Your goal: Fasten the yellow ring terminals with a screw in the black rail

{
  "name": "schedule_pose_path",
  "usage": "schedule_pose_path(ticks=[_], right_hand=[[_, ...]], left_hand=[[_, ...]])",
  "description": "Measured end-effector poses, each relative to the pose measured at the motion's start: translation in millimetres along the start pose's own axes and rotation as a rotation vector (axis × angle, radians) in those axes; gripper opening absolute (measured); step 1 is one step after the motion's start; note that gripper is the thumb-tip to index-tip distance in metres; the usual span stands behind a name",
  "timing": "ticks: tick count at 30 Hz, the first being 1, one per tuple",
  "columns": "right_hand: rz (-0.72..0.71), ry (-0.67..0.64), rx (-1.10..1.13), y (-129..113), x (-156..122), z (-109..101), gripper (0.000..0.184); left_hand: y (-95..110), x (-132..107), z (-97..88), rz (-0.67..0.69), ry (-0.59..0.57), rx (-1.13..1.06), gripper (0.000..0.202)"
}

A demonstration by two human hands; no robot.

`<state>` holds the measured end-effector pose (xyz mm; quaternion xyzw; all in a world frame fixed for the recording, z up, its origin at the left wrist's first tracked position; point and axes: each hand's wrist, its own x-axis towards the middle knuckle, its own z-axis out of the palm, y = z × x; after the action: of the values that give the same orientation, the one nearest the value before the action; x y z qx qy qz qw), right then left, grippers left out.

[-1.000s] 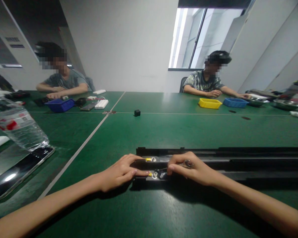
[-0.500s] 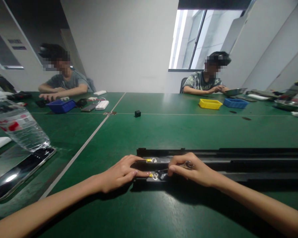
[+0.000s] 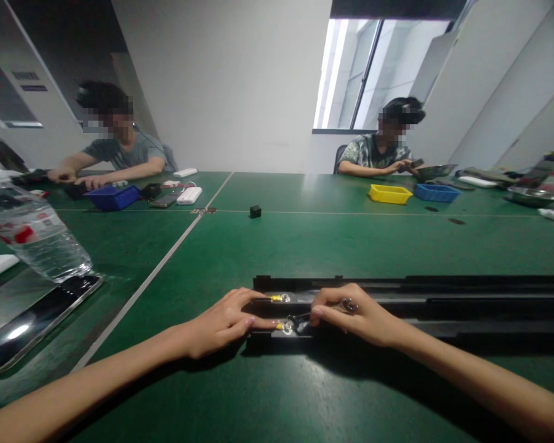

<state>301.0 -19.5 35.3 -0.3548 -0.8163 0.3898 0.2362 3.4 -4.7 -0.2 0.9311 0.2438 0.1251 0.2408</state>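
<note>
Two long black rails [image 3: 378,330] lie side by side on the green table. Near their left ends, a yellow-sleeved ring terminal [image 3: 276,298] sits on the far rail and a second ring terminal [image 3: 279,325] on the near one, each by a shiny round fastener. My left hand [image 3: 226,323] is open, its fingers stretched onto the rail ends and one fingertip against the near terminal. Pinched in my right hand [image 3: 351,314] is a small wrench [image 3: 349,306]; its dark head meets the near fastener [image 3: 287,327]. The fingers cover the middle of the wrench.
At left, a water bottle [image 3: 37,227] stands by a phone [image 3: 41,323]. A small black cube [image 3: 255,211] sits mid-table. Beyond are a dark blue bin [image 3: 113,198], a yellow bin [image 3: 390,194] and a light blue bin [image 3: 437,193]. Two people sit across the table.
My hands and the wrench hold nearly the same positions. Across the table, the left person's arm has shifted outward to the left.
</note>
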Motion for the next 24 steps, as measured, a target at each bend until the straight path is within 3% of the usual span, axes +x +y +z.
schedule_pose_path(ticks=[24], right_hand=[[-0.015, 0.009, 0.007, -0.5, -0.6, 0.1, 0.037]], left_hand=[[-1.1, -0.3, 0.3, -0.003, -0.005, -0.007, 0.059]])
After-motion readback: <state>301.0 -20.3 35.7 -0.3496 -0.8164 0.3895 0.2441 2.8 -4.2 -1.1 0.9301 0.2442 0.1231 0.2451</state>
